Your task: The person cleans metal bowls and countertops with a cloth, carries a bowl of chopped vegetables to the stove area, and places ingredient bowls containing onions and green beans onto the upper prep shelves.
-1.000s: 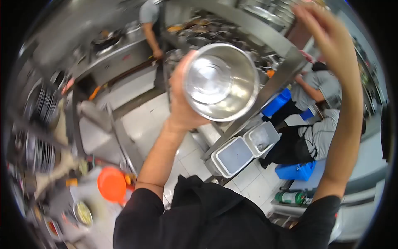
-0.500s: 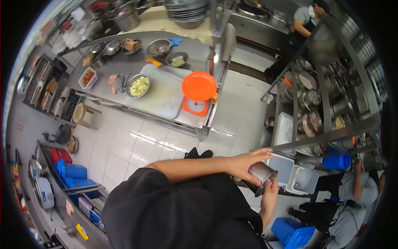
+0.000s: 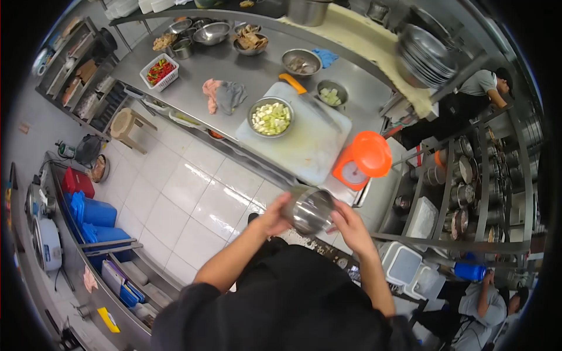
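A deep stainless steel bowl (image 3: pixel 312 212) is held between my two hands, tilted, in front of my body and short of the worktable's edge. My left hand (image 3: pixel 274 216) grips its left side, fingers closed on the wall. On the opposite side, my right hand (image 3: pixel 351 228) grips the bowl near its lower right. Close beyond are an orange kitchen scale (image 3: pixel 353 173) with its round orange pan (image 3: pixel 371 154), and a white cutting board (image 3: pixel 313 149). A bowl of chopped pale green vegetables (image 3: pixel 270 119) rests on the board, beside an orange-handled knife (image 3: pixel 310 99).
The steel worktable (image 3: pixel 193 93) carries a white basket of red and green peppers (image 3: pixel 159 72), cloths (image 3: pixel 225 95) and several metal bowls. To the right stands a rack (image 3: pixel 468 244) of pots, with lidded bins (image 3: pixel 404 263) below. Other people (image 3: pixel 486 310) work at the right.
My hands and the bowl have swung left from the rack side toward the worktable. The view has turned, and the left hand now grips the bowl's left side.
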Tool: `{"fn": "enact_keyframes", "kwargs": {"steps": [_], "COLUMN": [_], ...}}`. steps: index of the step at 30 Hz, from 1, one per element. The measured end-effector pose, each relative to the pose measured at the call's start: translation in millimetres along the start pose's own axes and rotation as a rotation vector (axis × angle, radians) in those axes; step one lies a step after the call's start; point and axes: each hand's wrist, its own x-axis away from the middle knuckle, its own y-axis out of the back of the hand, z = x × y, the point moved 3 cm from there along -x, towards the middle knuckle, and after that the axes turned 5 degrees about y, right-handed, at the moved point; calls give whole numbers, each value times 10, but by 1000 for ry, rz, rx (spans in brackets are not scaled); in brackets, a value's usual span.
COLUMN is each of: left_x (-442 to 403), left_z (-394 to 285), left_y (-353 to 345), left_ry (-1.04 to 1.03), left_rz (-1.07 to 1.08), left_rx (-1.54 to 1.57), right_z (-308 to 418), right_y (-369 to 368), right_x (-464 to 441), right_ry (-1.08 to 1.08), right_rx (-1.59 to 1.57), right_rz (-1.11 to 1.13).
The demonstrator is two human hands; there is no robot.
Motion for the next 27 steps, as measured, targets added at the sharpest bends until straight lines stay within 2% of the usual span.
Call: {"fn": "enact_keyframes", "kwargs": {"steps": [4, 5, 8, 12, 14, 16, 18, 21, 22, 23, 25, 27], "left_x": [1187, 1467, 2232, 2725, 2766, 2727, 2596, 2385, 2337, 2286, 2213, 2142], "left_z": [-998, -1188, -1633, -2063, -2238, -2368, -2510, -2819, -2929, -3051, -3339, -3752], "left_y": [813, 960, 1214, 1336, 1355, 1505, 1570, 1544, 1563, 1594, 1737, 1886], "left_ry": [-305, -436, -653, -854, -943, -995, -981, -931, -901, -874, -779, -727], "left_rz": [-204, -288, -411, -420, -419, -403, -348, -406, -404, -415, -466, -504], "left_rx": [-7, -17, 42, 62, 93, 119, 213, 142, 116, 132, 191, 176], "right_z": [446, 529, 880, 1054, 903, 608, 351, -217, -296, -378, -96, 195], "right_y": [-1077, -1303, -1857, -2278, -2463, -2654, -2895, -3007, -2956, -2910, -2789, -2574], "right_x": [-1040, -1258, -1768, -2613, -3276, -4166, -4854, -5690, -5888, -6043, -5937, -5859], "right_ry": [80, 94, 274, 517, 258, 241, 114, 491, 359, 222, 196, 361], "right_rx": [172, 233, 409, 637, 484, 556, 615, 1034, 1035, 1033, 822, 491], "right_rz": [218, 273, 293, 256, 251, 260, 113, -200, -188, -171, -214, -244]}}
